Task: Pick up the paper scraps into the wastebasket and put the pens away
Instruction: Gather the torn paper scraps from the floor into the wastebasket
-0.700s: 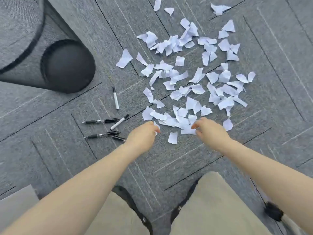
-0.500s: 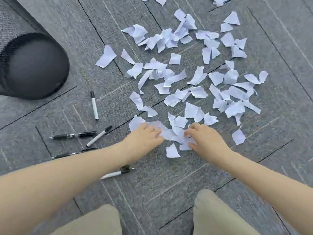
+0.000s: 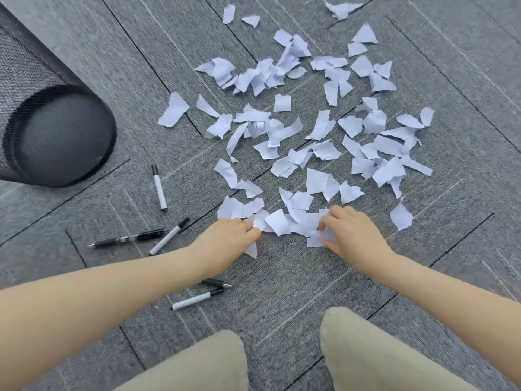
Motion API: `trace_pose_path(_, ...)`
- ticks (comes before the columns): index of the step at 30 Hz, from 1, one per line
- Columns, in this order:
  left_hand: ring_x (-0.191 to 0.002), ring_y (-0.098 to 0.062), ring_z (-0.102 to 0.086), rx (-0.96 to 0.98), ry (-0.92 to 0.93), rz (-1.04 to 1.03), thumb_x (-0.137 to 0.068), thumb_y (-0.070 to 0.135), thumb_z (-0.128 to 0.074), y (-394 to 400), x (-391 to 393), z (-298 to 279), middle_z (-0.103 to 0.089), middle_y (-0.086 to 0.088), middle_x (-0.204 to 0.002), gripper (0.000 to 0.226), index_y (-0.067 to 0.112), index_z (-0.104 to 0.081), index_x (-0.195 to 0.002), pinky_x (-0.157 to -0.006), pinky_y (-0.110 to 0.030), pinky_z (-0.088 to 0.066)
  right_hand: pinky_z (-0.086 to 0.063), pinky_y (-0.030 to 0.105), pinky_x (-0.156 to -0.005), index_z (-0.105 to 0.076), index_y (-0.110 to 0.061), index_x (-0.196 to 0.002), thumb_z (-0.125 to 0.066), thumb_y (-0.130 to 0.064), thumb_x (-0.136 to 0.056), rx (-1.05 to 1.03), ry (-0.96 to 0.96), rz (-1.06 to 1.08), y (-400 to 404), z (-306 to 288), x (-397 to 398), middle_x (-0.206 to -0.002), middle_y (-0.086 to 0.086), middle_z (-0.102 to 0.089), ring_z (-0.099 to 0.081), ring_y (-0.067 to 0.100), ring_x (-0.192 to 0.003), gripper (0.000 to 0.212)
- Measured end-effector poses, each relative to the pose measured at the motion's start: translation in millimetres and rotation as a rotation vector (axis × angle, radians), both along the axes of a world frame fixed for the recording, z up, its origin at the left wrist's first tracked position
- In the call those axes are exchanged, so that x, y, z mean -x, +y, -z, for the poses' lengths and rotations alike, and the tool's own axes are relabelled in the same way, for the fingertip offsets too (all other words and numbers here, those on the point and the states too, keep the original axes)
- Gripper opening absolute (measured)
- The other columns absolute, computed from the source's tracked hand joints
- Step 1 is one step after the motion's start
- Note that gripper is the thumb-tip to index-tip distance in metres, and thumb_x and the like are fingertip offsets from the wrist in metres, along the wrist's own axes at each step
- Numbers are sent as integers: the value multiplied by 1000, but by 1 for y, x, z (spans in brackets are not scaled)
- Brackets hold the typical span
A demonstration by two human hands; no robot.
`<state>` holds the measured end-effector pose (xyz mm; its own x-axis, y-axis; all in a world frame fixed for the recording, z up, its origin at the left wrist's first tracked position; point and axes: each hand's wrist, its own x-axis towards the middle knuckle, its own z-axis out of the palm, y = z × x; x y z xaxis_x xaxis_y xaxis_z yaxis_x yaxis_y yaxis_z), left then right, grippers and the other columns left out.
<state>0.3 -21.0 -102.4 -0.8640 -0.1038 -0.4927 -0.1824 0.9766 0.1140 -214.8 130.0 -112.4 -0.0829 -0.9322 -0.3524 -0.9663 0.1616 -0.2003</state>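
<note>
Carpet (image 3: 282, 306) is carrying everything, and against the views from a moment back the person's arms are reaching lower and further in, so both hands are now lying down on the near edge of the mess rather than hovering above it. Beyond the fingers, the paper scraps (image 3: 310, 131) are spreading away in a wide loose field, none of them gathered yet by the look of it. Far off to the left of the left fingers, the wastebasket (image 3: 56, 131) is lying on its side with its dark mesh mouth facing the scraps; nothing white is showing inside.

The left hand (image 3: 225, 238) is resting with its fingers curling onto the nearest scraps, one small piece poking out from under its heel. The right hand (image 3: 352, 235) is pinching the end of a scrap, with the other fingers bent over the pile; between the two sets of fingertips a small heap is bunching up. I judge this as the opening scoop: the hands are closing inward to rake a first handful.

The pens (image 3: 159, 187) are lying untouched, three well out to the left of the left fingers and two nearer the person, beneath the left forearm, so that half of the job is waiting.
</note>
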Motion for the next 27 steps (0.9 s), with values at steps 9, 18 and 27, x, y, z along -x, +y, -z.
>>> trace_pose_path(9, -84, -29, -58, -259, 109, -568, -92, 27, -52, 13, -2, -5, -59, -5, -83, 16, 14, -51, -84, -67, -32, -37, -35, 33, -69, -48, -15, -104, -48, -8, -90, -251, 6, 209, -16, -13, -19, -103, 6, -61, -50, 26, -81, 16)
trace_pose_path(18, -100, -25, -50, -254, 49, -409, -88, 28, -57, -4, 42, -12, -54, -6, -107, 18, 12, -62, -94, -80, -32, -38, -45, 33, -80, -68, -14, -77, -62, -29, -86, -117, -307, 526, -21, -24, -11, -96, -3, -53, -53, 18, -90, 19)
trace_pose_path(27, -118, -28, -44, -11, 90, -165, -89, 11, -51, 4, 63, 5, -37, -10, -136, 41, 9, -37, -127, -91, -37, -38, -42, 38, -90, -70, -15, -90, -66, -26, -84, -48, -259, 277, -33, -8, 0, -110, 0, -58, -52, 23, -103, 13)
